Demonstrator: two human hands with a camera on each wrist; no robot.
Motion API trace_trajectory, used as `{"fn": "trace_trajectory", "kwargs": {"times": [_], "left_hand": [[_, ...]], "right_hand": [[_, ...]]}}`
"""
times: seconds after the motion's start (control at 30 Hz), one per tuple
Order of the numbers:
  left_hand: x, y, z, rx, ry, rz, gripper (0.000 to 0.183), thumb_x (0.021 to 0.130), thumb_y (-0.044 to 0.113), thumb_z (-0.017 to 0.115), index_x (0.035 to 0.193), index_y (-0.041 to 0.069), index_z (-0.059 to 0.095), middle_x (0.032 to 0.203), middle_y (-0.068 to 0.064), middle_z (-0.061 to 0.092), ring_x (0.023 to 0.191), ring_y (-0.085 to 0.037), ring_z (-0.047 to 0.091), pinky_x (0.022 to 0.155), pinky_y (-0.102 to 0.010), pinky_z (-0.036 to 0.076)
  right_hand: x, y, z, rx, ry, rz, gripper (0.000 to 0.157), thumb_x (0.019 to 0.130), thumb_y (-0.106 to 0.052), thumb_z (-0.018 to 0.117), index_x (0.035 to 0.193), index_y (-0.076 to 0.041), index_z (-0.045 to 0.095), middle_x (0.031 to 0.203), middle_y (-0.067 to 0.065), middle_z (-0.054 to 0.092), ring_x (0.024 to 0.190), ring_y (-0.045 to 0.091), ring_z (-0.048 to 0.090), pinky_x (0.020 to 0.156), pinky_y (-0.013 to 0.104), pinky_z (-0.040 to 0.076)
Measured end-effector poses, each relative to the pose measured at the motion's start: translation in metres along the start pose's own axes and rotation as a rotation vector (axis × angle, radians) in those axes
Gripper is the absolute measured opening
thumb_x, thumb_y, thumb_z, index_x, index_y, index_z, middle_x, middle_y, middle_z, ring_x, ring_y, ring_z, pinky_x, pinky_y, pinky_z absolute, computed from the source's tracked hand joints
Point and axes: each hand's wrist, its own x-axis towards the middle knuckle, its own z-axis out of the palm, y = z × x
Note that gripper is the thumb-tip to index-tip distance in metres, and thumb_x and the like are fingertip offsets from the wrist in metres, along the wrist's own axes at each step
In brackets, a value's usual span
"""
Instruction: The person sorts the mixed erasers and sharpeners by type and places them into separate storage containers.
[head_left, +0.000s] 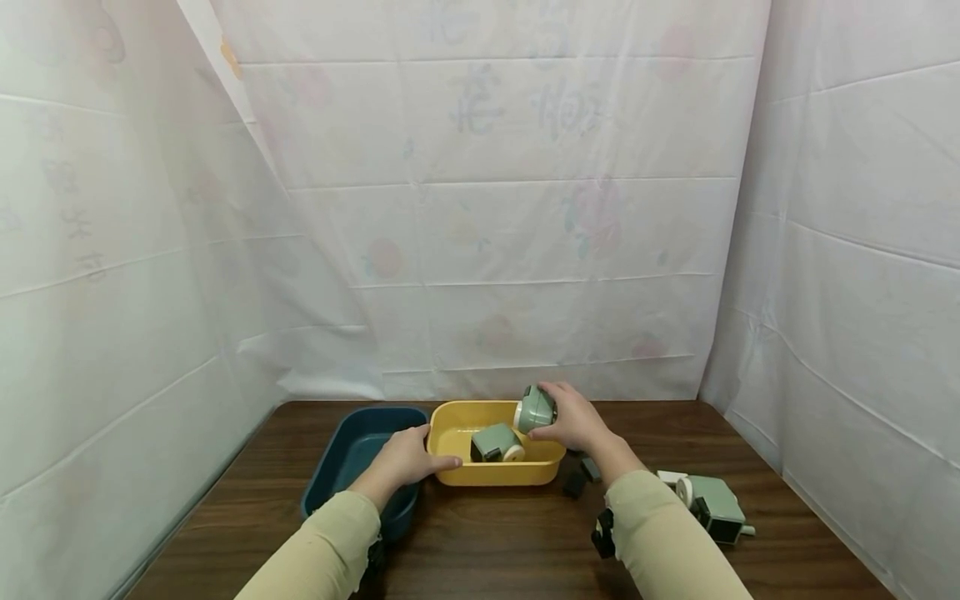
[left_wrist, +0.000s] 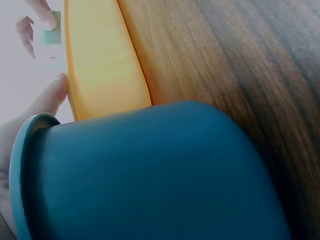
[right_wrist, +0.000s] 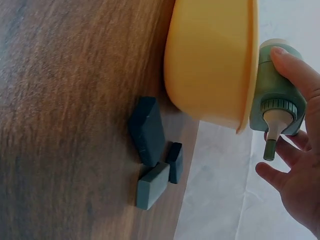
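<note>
My right hand (head_left: 573, 417) holds a green hand-crank pencil sharpener (head_left: 537, 408) over the right end of a yellow bin (head_left: 498, 475), thumb on one side and fingers round the other. In the right wrist view, the sharpener's cream crank (right_wrist: 278, 120) with its green tip points down beside the bin's rim. A second green sharpener (head_left: 495, 442) lies inside the bin. My left hand (head_left: 405, 458) grips the bin's left corner, its thumb along the front rim. From the left wrist, a blue bin (left_wrist: 150, 175) hides most of that hand's fingers.
The blue bin (head_left: 330, 462) stands close against the yellow bin's left side. Several small dark blocks (right_wrist: 146, 131) lie on the table to the right. Another green sharpener (head_left: 716, 504) lies near my right forearm. White sheets (head_left: 495, 208) hang round the wooden table.
</note>
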Motion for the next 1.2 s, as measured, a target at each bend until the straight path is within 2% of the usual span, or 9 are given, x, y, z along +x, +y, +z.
{"fn": "trace_trajectory", "kwargs": {"times": [0.23, 0.43, 0.7, 0.83, 1.2], "left_hand": [[0.0, 0.0007, -0.0014, -0.001, -0.001, 0.0, 0.084, 0.077, 0.055, 0.084, 0.137, 0.001, 0.06, 0.112, -0.011, 0.069, 0.089, -0.021, 0.061, 0.082, -0.046, 0.054], [-0.0006, 0.0004, -0.0013, 0.0, -0.002, -0.007, 0.084, 0.077, 0.055, 0.084, 0.136, 0.001, 0.061, 0.111, -0.01, 0.069, 0.089, -0.021, 0.061, 0.081, -0.045, 0.054], [-0.0004, 0.0005, -0.0015, 0.002, 0.002, -0.003, 0.084, 0.077, 0.054, 0.084, 0.137, 0.001, 0.06, 0.104, -0.007, 0.068, 0.086, -0.02, 0.06, 0.079, -0.044, 0.053], [0.0, 0.0002, -0.0015, -0.004, -0.002, -0.009, 0.085, 0.077, 0.054, 0.085, 0.137, 0.001, 0.059, 0.095, -0.004, 0.066, 0.082, -0.02, 0.058, 0.075, -0.042, 0.052], [-0.0004, 0.0001, -0.0009, -0.004, -0.001, -0.005, 0.085, 0.077, 0.054, 0.084, 0.138, 0.001, 0.059, 0.096, -0.003, 0.066, 0.083, -0.02, 0.058, 0.076, -0.042, 0.052]], "right_hand": [[-0.0016, 0.0051, 0.0043, -0.002, -0.034, -0.005, 0.091, 0.074, -0.036, 0.092, 0.151, -0.013, 0.049, 0.142, 0.011, 0.052, 0.11, 0.027, 0.059, 0.085, 0.048, 0.054], [-0.0024, 0.0062, 0.0065, 0.004, -0.072, -0.011, 0.091, 0.075, -0.036, 0.091, 0.153, -0.016, 0.048, 0.146, 0.011, 0.05, 0.117, 0.028, 0.057, 0.088, 0.047, 0.053], [-0.0035, 0.006, 0.0022, 0.049, -0.109, -0.045, 0.089, 0.08, -0.035, 0.088, 0.155, -0.015, 0.044, 0.155, 0.01, 0.043, 0.14, 0.034, 0.041, 0.108, 0.055, 0.041], [-0.0023, 0.0061, 0.0005, 0.06, -0.112, -0.049, 0.088, 0.082, -0.033, 0.087, 0.156, -0.016, 0.043, 0.157, 0.01, 0.041, 0.142, 0.033, 0.039, 0.109, 0.056, 0.039], [-0.0039, 0.0053, -0.0011, 0.06, -0.111, -0.06, 0.088, 0.082, -0.035, 0.087, 0.156, -0.017, 0.043, 0.156, 0.009, 0.042, 0.142, 0.032, 0.039, 0.11, 0.055, 0.038]]}}
